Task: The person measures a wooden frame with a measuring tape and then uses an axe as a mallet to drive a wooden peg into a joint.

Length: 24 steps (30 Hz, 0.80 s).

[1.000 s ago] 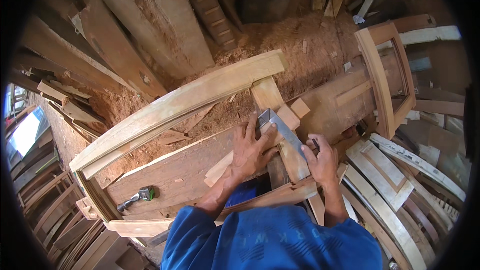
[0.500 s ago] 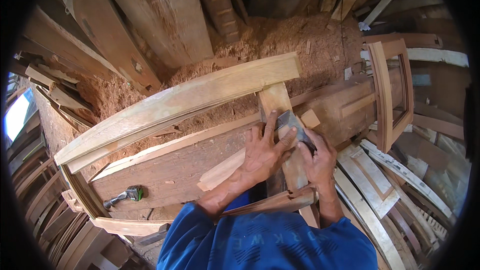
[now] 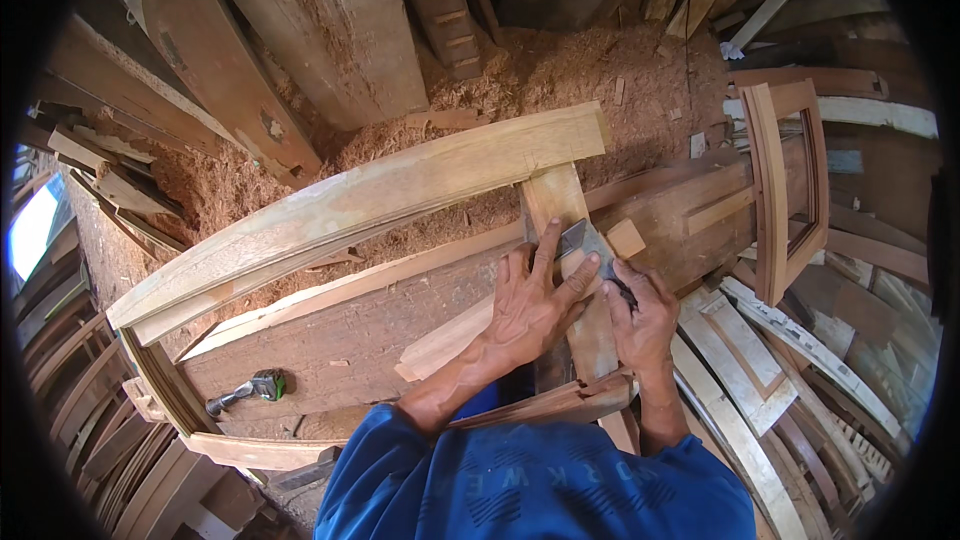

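Observation:
My left hand (image 3: 530, 305) lies over a light wooden crosspiece (image 3: 556, 198), its index finger stretched out and its thumb pressing on a flat grey piece (image 3: 596, 245). From the other side, my right hand (image 3: 640, 312) closes its bent fingers and thumb on that same piece. The grey piece rests on the crosspiece; a dark part shows by my right fingertips, and the hands hide much of it. The crosspiece meets a long curved wooden frame rail (image 3: 400, 185) at its far end.
A cordless power tool (image 3: 250, 390) rests on the brown work board (image 3: 310, 360) at left. A small wood block (image 3: 626, 238) sits just right of the crosspiece. Farther right stands a small wooden frame (image 3: 775, 190). Shavings (image 3: 540, 65) cover the floor; planks (image 3: 310, 30) lean behind.
My right hand has shifted slightly right and toward me. The left hand stays nearly in place, and both still touch the grey piece.

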Motion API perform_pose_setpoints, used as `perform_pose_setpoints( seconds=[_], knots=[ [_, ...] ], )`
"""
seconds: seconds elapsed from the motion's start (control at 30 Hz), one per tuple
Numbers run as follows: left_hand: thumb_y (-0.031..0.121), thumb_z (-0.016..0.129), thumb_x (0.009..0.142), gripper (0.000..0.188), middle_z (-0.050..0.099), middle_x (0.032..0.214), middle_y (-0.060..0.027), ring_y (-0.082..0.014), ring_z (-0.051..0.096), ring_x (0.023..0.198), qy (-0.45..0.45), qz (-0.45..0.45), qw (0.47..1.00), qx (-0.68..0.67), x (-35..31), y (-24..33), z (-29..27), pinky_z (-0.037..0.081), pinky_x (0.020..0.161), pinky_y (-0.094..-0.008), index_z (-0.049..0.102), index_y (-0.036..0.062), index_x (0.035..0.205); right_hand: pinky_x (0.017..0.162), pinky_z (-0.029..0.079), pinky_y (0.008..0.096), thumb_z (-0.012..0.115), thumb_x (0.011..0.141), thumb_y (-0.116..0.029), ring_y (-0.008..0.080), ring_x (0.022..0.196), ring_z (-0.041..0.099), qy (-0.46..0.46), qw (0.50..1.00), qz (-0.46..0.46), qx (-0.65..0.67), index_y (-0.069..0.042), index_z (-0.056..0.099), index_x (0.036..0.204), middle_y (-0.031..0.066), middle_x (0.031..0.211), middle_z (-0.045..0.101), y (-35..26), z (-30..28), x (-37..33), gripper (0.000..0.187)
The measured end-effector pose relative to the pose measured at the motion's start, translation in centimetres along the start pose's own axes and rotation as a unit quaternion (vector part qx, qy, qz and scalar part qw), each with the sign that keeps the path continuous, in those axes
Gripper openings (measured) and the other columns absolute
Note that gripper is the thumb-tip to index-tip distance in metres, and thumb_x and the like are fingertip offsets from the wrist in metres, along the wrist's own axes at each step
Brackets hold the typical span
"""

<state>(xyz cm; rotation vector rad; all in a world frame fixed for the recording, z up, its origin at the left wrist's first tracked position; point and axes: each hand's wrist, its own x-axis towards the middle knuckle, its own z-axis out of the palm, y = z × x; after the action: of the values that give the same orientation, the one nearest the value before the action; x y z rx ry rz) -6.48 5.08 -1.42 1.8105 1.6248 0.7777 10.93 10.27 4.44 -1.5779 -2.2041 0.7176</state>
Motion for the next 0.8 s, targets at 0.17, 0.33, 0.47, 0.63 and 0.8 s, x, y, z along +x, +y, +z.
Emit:
perform_pose_setpoints(
  seconds=[0.17,0.33,0.47,0.63,0.8],
  knots=[
    [0.027,0.078,0.083,0.059,0.029,0.158,-0.0290,-0.0448,0.046,0.117,-0.013,-0.011,1.000,-0.013,0.03,0.25,-0.28,0.041,0.093,-0.0517,0.062,0.0247,0.140,0.078,0.058,0.0401,0.075,0.086,-0.006,0.0366,0.090,0.072,-0.007,1.000,0.007,0.013,0.002,0.072,0.111,0.0224,0.103,0.070,0.07,-0.08,0.02,0.027],
    [0.026,0.080,0.081,0.062,0.029,0.158,-0.0287,-0.0445,0.047,0.116,-0.009,-0.008,1.000,-0.012,0.05,0.16,-0.15,0.042,0.092,-0.0509,0.062,0.0252,0.141,0.077,0.058,0.0405,0.074,0.086,-0.007,0.0366,0.090,0.072,-0.005,1.000,0.000,0.002,0.001,0.072,0.111,0.0213,0.103,0.071,0.13,-0.02,0.03,0.027],
    [0.026,0.082,0.079,0.064,0.031,0.157,-0.0286,-0.0436,0.048,0.113,-0.010,-0.006,1.000,-0.013,-0.02,0.03,-0.19,0.043,0.091,-0.0507,0.062,0.0257,0.140,0.080,0.057,0.0390,0.076,0.084,-0.003,0.0347,0.091,0.072,0.004,0.999,-0.009,-0.032,0.003,0.072,0.110,0.0209,0.103,0.071,-0.16,0.16,-0.13,0.027],
    [0.026,0.082,0.078,0.064,0.032,0.156,-0.0285,-0.0429,0.049,0.110,-0.006,-0.002,1.000,-0.022,-0.05,0.01,-0.28,0.043,0.091,-0.0507,0.063,0.0248,0.139,0.078,0.057,0.0425,0.072,0.088,-0.010,0.0364,0.091,0.071,0.008,0.999,-0.013,-0.035,0.001,0.072,0.111,0.0203,0.105,0.070,-0.08,0.47,-0.41,0.025],
    [0.028,0.082,0.078,0.062,0.034,0.153,-0.0290,-0.0430,0.050,0.108,-0.007,-0.013,0.999,-0.030,0.07,0.17,-0.47,0.044,0.089,-0.0506,0.065,0.0230,0.137,0.078,0.057,0.0428,0.072,0.088,-0.010,0.0373,0.090,0.071,0.007,0.999,-0.019,-0.029,0.001,0.071,0.112,0.0206,0.105,0.071,-0.19,0.34,-0.19,0.026]
  ],
)
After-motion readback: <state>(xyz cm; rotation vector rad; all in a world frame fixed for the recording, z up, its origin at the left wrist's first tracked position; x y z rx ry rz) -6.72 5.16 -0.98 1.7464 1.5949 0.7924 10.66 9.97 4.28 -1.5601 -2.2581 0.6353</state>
